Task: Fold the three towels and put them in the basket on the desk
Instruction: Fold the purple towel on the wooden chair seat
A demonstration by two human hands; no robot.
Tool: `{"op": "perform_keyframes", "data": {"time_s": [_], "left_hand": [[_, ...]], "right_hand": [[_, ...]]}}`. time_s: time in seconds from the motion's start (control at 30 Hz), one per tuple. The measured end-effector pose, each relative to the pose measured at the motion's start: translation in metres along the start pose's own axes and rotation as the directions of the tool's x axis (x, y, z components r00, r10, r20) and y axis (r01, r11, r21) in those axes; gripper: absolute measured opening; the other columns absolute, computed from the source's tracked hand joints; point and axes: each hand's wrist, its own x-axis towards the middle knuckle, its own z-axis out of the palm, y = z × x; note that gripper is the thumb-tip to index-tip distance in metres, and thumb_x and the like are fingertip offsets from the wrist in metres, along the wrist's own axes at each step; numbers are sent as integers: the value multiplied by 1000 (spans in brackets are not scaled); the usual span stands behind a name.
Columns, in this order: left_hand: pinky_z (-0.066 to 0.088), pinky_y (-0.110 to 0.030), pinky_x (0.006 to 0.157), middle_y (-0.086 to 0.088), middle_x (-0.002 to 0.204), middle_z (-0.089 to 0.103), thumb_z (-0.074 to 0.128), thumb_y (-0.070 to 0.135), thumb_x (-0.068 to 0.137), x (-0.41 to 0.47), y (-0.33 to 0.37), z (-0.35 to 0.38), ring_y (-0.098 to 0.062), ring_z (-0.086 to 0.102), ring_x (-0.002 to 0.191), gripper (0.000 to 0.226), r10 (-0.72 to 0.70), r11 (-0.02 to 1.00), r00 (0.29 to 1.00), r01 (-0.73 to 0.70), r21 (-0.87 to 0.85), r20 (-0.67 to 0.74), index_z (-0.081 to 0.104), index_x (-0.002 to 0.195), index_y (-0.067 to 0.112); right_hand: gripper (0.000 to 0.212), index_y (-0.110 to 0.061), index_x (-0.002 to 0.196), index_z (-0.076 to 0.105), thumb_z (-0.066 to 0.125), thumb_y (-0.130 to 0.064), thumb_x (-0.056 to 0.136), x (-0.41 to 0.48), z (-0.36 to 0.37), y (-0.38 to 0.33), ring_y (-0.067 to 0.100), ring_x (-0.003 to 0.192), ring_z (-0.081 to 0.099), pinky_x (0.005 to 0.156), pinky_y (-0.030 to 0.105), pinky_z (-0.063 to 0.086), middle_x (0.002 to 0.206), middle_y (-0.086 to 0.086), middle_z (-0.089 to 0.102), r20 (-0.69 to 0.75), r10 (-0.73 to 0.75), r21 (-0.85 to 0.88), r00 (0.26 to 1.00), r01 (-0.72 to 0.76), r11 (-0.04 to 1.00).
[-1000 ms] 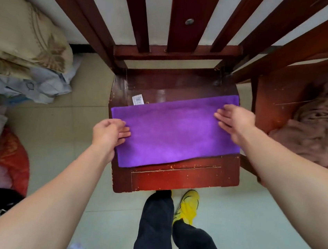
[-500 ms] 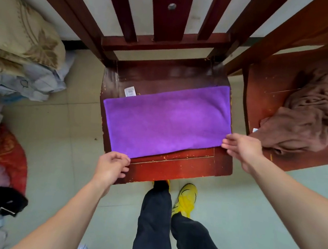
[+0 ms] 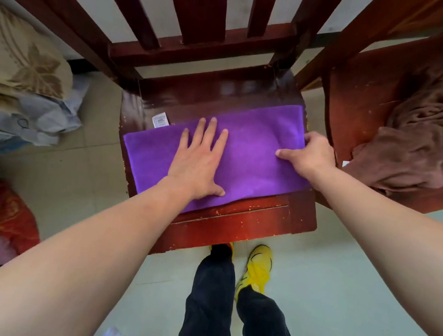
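Pressing my left grip (image 3: 199,162) flat, fingers straight, on the purple towel (image 3: 254,160); my right grip (image 3: 310,157) pinches its right edge.

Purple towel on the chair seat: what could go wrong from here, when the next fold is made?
1. The right hand grips the purple towel at its right edge; if it pulls while the flat left hand presses lightly, the cloth may slide on the glossy chair seat.
2. The towel lies askew on the seat, so folded edges may not meet evenly.
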Motion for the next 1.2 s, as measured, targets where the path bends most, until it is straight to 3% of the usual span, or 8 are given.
{"op": "perform_keyframes", "data": {"time_s": [0.17,0.27,0.33,0.53,0.7,0.83,1.1,1.2], "left_hand": [[3,-59,116,-18,159,-16,70,81,40,12,-6,12,-37,-15,146,154,16,995,1000,-15,100,-8,-11,151,11],[3,-61,116,-19,158,-16,68,84,37,15,-1,12,-38,-15,146,157,14,994,1000,-13,112,-12,-12,151,10],[4,-60,116,-19,158,-16,68,83,39,16,3,8,-38,-15,146,156,21,994,1000,-21,108,-4,-12,151,10],[23,-48,113,-17,157,19,60,61,78,-18,-25,-17,-34,18,144,96,-168,969,956,116,-216,-240,21,150,10],[44,-48,90,-20,116,54,60,25,85,-73,-94,-15,-40,51,109,38,-529,805,815,393,-445,-236,58,118,7],[45,-42,86,-18,113,61,57,19,88,-111,-125,1,-38,56,106,31,-681,652,722,519,-553,-124,61,115,6],[48,-37,84,-14,99,69,59,15,85,-138,-135,40,-34,62,94,23,-758,491,650,511,-705,-58,66,104,6],[47,-36,85,-14,100,68,59,15,85,-137,-133,43,-34,61,96,24,-756,474,653,504,-722,-41,66,106,7]], "right_hand": [[13,-15,81,71,81,-14,73,11,-7,6,27,77,70,74,38,60,88,8,72,197,10,328,980,-75,942],[16,-12,92,71,77,-8,77,6,-20,10,18,71,66,57,21,55,84,2,69,200,-56,382,978,-25,924],[25,-11,100,70,79,-9,76,1,-28,12,21,79,68,67,28,57,91,4,70,189,-77,382,979,-1,924],[38,-10,102,59,82,-7,72,-40,-61,-23,15,80,66,74,30,55,95,4,68,172,-265,415,949,174,893],[32,-17,92,53,79,-20,75,-84,-28,-68,13,67,58,64,30,48,78,-2,64,216,-434,262,875,376,889],[34,-19,92,45,75,-26,77,-107,32,-94,18,62,49,62,34,38,64,-6,51,248,-535,94,807,530,843],[41,-16,115,41,65,-26,84,-116,135,-118,35,96,57,70,36,39,98,10,63,410,-484,-204,773,595,777],[50,-15,120,47,73,-32,80,-112,140,-120,30,95,60,76,36,46,95,8,66,506,-427,-154,750,565,810]]}}
